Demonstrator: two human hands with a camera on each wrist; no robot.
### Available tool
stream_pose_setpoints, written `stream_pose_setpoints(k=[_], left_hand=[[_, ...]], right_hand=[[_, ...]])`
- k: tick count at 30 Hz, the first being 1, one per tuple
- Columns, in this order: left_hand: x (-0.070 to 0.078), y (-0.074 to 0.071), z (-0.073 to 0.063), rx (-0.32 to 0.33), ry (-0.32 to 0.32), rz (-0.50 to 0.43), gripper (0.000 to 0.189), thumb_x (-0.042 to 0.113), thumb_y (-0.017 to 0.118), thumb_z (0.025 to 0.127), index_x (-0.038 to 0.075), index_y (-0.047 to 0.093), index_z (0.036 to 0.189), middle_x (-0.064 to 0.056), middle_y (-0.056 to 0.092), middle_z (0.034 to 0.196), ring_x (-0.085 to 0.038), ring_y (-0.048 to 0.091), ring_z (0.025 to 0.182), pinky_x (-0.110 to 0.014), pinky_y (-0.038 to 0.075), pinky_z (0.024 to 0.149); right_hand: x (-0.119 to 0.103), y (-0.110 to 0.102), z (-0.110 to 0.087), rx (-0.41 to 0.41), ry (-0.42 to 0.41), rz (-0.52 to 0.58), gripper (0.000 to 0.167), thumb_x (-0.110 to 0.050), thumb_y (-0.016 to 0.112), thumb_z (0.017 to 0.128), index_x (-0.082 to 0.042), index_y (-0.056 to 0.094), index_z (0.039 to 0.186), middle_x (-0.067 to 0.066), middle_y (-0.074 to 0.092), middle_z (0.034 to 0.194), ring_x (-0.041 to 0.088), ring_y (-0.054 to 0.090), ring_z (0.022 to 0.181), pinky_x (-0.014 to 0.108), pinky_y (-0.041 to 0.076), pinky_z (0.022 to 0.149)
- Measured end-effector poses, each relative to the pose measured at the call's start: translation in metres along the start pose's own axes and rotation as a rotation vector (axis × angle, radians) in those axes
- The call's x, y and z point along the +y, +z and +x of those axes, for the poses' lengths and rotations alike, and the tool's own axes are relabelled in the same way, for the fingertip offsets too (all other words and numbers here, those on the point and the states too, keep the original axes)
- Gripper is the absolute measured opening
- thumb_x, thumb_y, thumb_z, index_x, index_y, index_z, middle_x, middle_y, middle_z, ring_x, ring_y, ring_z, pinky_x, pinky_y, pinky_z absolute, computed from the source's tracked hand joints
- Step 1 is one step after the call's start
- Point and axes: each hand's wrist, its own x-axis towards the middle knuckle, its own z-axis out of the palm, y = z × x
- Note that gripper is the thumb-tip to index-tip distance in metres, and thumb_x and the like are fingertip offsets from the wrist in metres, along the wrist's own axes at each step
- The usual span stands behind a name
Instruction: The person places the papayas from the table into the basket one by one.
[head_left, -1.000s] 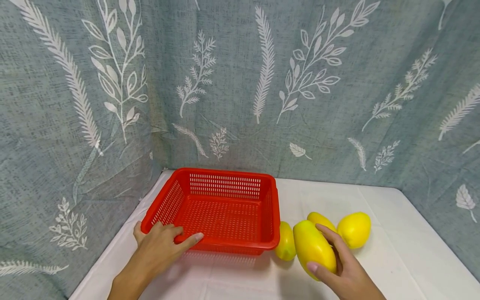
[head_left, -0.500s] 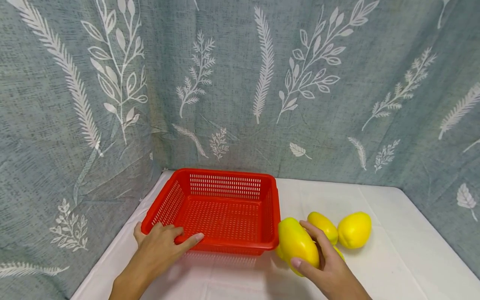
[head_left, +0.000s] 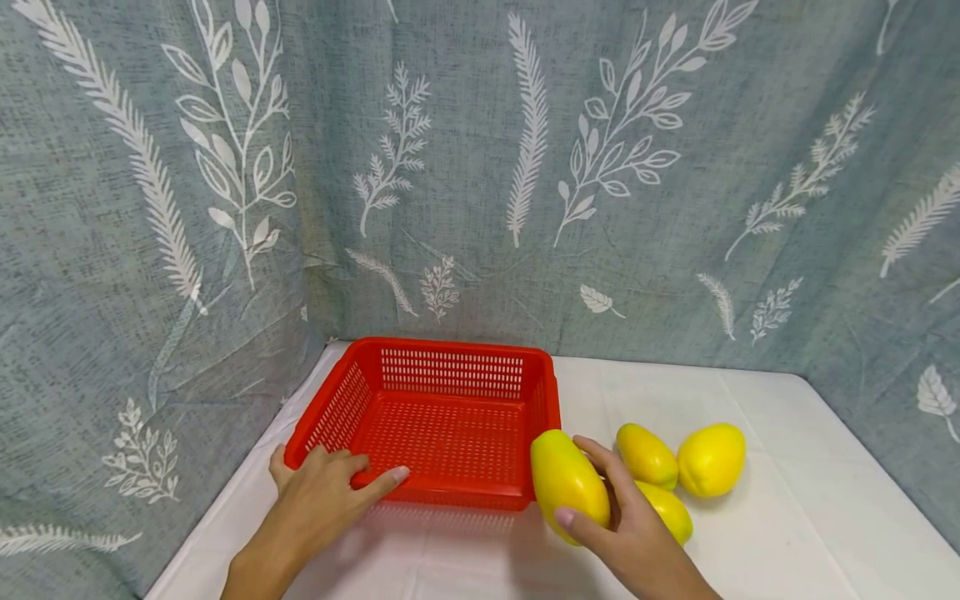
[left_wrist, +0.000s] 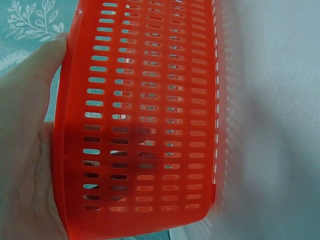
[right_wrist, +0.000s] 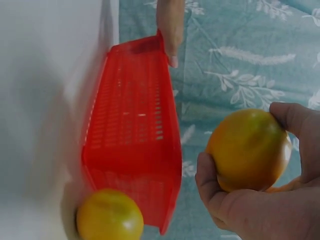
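Observation:
My left hand [head_left: 318, 504] grips the near-left corner of a red plastic basket [head_left: 450, 492], its thumb lying along the front rim. The left wrist view shows the slotted basket wall [left_wrist: 150, 120] close up, with darker finger shapes behind the slots. My right hand [head_left: 637, 525] holds a yellow mango [head_left: 566, 483], fingers on its far side and thumb on the near side. This mango [right_wrist: 250, 150] is raised beside the basket's near-right corner and overlaps it in the head view. No fruit is visible inside the basket.
To the right lie more yellow mangoes: one at the back [head_left: 647, 457], one farther right [head_left: 711, 460], one partly behind my right hand [head_left: 671, 512]. Another mango [right_wrist: 110, 220] sits by the basket's end in the right wrist view. A patterned curtain [head_left: 480, 167] surrounds the white table [head_left: 772, 500].
My right hand has carried the mango leftward to the basket's near-right corner, uncovering a mango behind the hand and covering the one beside the basket. My left hand stays on the rim.

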Motion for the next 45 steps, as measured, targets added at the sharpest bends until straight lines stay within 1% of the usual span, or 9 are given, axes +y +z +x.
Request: stream_pose_setpoints(k=[5, 15, 19, 24, 29, 31, 36, 41, 45], left_hand=[[-0.001, 0.0, 0.0, -0.002, -0.003, 0.001, 0.078, 0.077, 0.056, 0.095, 0.006, 0.08, 0.116, -0.013, 0.077, 0.116, -0.039, 0.062, 0.115, -0.083, 0.009, 0.104], [0.001, -0.001, 0.0, -0.004, -0.01, 0.002, 0.077, 0.078, 0.057, 0.095, 0.007, 0.08, 0.115, -0.011, 0.077, 0.115, -0.038, 0.062, 0.116, -0.083, 0.008, 0.105], [0.001, 0.0, 0.0, -0.003, -0.011, 0.004, 0.078, 0.078, 0.057, 0.094, 0.007, 0.08, 0.116, -0.011, 0.077, 0.116, -0.038, 0.061, 0.117, -0.084, 0.009, 0.105], [0.001, 0.0, 0.0, -0.004, -0.012, 0.003, 0.078, 0.078, 0.057, 0.094, 0.007, 0.08, 0.116, -0.012, 0.077, 0.116, -0.038, 0.061, 0.116, -0.084, 0.01, 0.104], [0.0, 0.001, 0.001, 0.01, -0.005, 0.0, 0.078, 0.078, 0.057, 0.094, 0.006, 0.08, 0.115, -0.012, 0.078, 0.114, -0.038, 0.062, 0.115, -0.083, 0.01, 0.104], [0.0, 0.001, 0.0, 0.016, -0.004, 0.002, 0.078, 0.078, 0.057, 0.094, 0.006, 0.08, 0.114, -0.012, 0.078, 0.114, -0.038, 0.062, 0.114, -0.083, 0.01, 0.104], [0.0, 0.0, 0.0, 0.009, -0.01, 0.01, 0.078, 0.079, 0.057, 0.093, 0.007, 0.08, 0.113, -0.01, 0.078, 0.112, -0.037, 0.061, 0.112, -0.083, 0.011, 0.104], [0.0, 0.0, 0.0, 0.001, -0.016, 0.016, 0.078, 0.079, 0.057, 0.093, 0.007, 0.08, 0.114, -0.01, 0.078, 0.112, -0.037, 0.061, 0.112, -0.082, 0.011, 0.104], [-0.001, 0.0, 0.0, 0.0, -0.016, 0.023, 0.081, 0.081, 0.055, 0.093, 0.006, 0.08, 0.115, -0.012, 0.078, 0.115, -0.038, 0.061, 0.114, -0.082, 0.011, 0.105]], right_hand=[[-0.002, 0.009, 0.006, -0.023, 0.005, 0.026, 0.071, -0.033, 0.079, 0.096, -0.041, 0.039, 0.155, 0.005, 0.049, 0.153, 0.028, 0.057, 0.12, 0.03, 0.054, 0.093], [-0.003, 0.022, 0.019, -0.052, -0.04, 0.048, 0.074, -0.035, 0.078, 0.097, -0.035, 0.036, 0.159, 0.008, 0.045, 0.157, 0.027, 0.058, 0.12, 0.034, 0.054, 0.096], [-0.004, 0.027, 0.024, -0.049, -0.049, 0.033, 0.075, -0.037, 0.077, 0.097, -0.032, 0.037, 0.16, 0.009, 0.047, 0.154, 0.027, 0.059, 0.119, 0.036, 0.054, 0.096], [-0.006, 0.033, 0.03, -0.045, -0.046, 0.02, 0.074, -0.039, 0.077, 0.097, -0.033, 0.037, 0.159, 0.006, 0.049, 0.151, 0.027, 0.058, 0.121, 0.037, 0.054, 0.098], [-0.009, 0.038, 0.036, -0.038, -0.073, 0.032, 0.074, -0.039, 0.077, 0.097, -0.033, 0.038, 0.159, 0.006, 0.05, 0.15, 0.028, 0.058, 0.121, 0.039, 0.054, 0.098], [-0.01, 0.041, 0.038, -0.039, -0.089, 0.037, 0.074, -0.039, 0.078, 0.096, -0.034, 0.038, 0.159, 0.006, 0.05, 0.149, 0.028, 0.058, 0.121, 0.04, 0.054, 0.099], [-0.014, 0.048, 0.045, -0.041, -0.092, 0.01, 0.074, -0.042, 0.077, 0.096, -0.038, 0.038, 0.158, 0.004, 0.052, 0.147, 0.028, 0.058, 0.121, 0.041, 0.053, 0.099], [-0.017, 0.057, 0.053, -0.033, -0.095, 0.012, 0.075, -0.04, 0.077, 0.096, -0.032, 0.038, 0.159, 0.006, 0.052, 0.147, 0.029, 0.057, 0.12, 0.043, 0.055, 0.097], [-0.019, 0.064, 0.06, -0.017, -0.094, -0.013, 0.076, -0.04, 0.077, 0.095, -0.031, 0.038, 0.16, 0.007, 0.053, 0.147, 0.03, 0.058, 0.119, 0.044, 0.056, 0.096]])
